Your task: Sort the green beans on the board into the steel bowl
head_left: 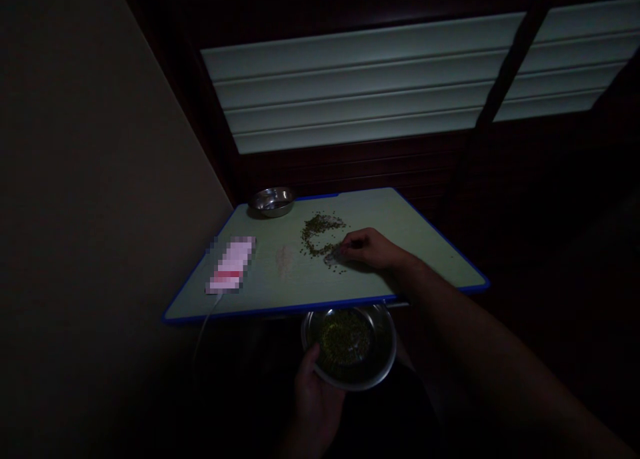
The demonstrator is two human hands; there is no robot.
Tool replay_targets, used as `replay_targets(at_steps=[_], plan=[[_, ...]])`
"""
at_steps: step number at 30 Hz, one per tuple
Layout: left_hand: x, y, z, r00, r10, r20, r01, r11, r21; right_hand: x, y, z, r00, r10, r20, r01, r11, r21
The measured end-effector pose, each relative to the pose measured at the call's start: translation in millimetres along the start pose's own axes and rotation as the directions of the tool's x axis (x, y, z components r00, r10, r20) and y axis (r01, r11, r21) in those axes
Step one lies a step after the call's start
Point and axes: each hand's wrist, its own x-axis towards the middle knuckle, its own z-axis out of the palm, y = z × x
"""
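Note:
My left hand (pixel 316 396) grips the side of a metal bowl (pixel 385 372), thumb over the rim. The bowl is just below the table's near edge, and many small green grains, like mung beans, lie in it. My right hand (pixel 370 248) is over the table with its fingers pinched on a small greyish, shiny piece (pixel 334 255). Its exact kind is too dark to make out. The piece touches the near end of a curved scatter of green grains (pixel 316 231) on the tabletop.
A second metal bowl (pixel 273 202) stands at the back left of the pale, blue-edged table (pixel 400 219). A phone (pixel 233 264) with a lit, blurred screen and a white cable (pixel 204 326) lies at the left. Dark wooden panels with pale slats (pixel 360 79) rise behind.

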Motion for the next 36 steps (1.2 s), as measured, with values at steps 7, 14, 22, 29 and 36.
replay_targets(at_steps=[7, 14, 22, 29, 36], plan=[[-4.6, -0.7, 3.2, 1.000, 0.007, -0.004, -0.007, 1.000, 0.008, -2.8, -3.8, 0.7, 0.991, 0.065, 0.119, -0.074, 0.994, 0.077], [-2.1, -0.4, 0.3, 1.000, -0.003, -0.004, 0.003, 1.000, -0.013, -1.1, -4.7, 3.1, 0.996, 0.077, 0.044, -0.079, 0.996, 0.034], [-0.7, -1.5, -1.0, 1.000, 0.006, 0.025, -0.006, 0.999, -0.032, 3.5, 3.1, 2.1, 0.994, 0.056, -0.096, -0.063, 0.995, -0.073], [-0.9, -1.2, -1.0, 1.000, 0.007, 0.005, -0.007, 1.000, -0.021, 3.1, 1.3, 4.9, 0.996, 0.019, -0.082, -0.024, 0.998, -0.060], [-2.4, -0.7, 1.9, 1.000, 0.007, -0.023, -0.007, 1.000, -0.027, 3.6, 1.5, 4.9, 1.000, 0.025, -0.013, -0.025, 1.000, -0.018]])
